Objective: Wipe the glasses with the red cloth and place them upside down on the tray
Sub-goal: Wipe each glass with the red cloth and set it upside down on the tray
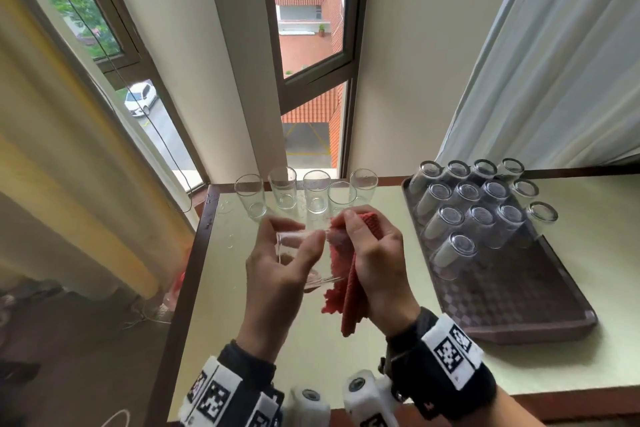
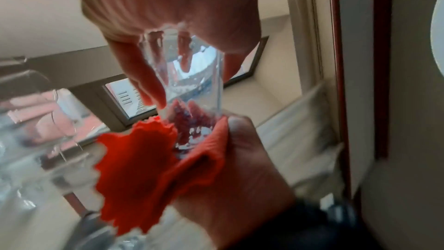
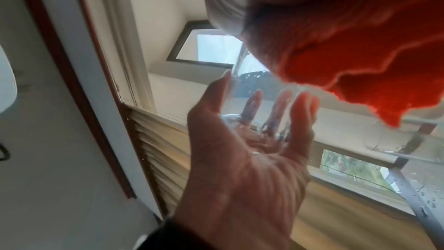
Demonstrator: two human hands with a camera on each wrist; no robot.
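Much of the held glass (image 1: 304, 253) is hard to make out from the head view: its clear wall is lost against the pale bench (image 1: 381, 350) and is partly covered by fingers and cloth. It is held on its side above the bench, in front of the row of upright glasses (image 1: 304, 191). The left hand (image 1: 277, 274) is wrapped round its closed end, so that grip is filled by the glass. The right hand (image 1: 377, 270) is closed round the red cloth (image 1: 346, 305), whose loose end hangs below the palm.

What the head view hides is given by the left wrist view: cloth (image 2: 149, 163) is seen pushed into the mouth of the glass (image 2: 190, 83), with droplets on the inner wall, and the right hand (image 2: 240, 178) is bunched about it. In the right wrist view the left hand (image 3: 240, 159) is seen through the distorting glass (image 3: 259, 105), and the cloth (image 3: 360, 45) is cut off by the top and right edges.

The cloth is a waffle-textured fabric with a wavy hem. The glasses are plain straight cylinders. Thirteen upside-down glasses (image 1: 481, 211) stand in rows on the far part of the dark, chequer-patterned tray (image 1: 526, 305), which lies on the bench to the right. Blurred glassware fills the left edge of the left wrist view.
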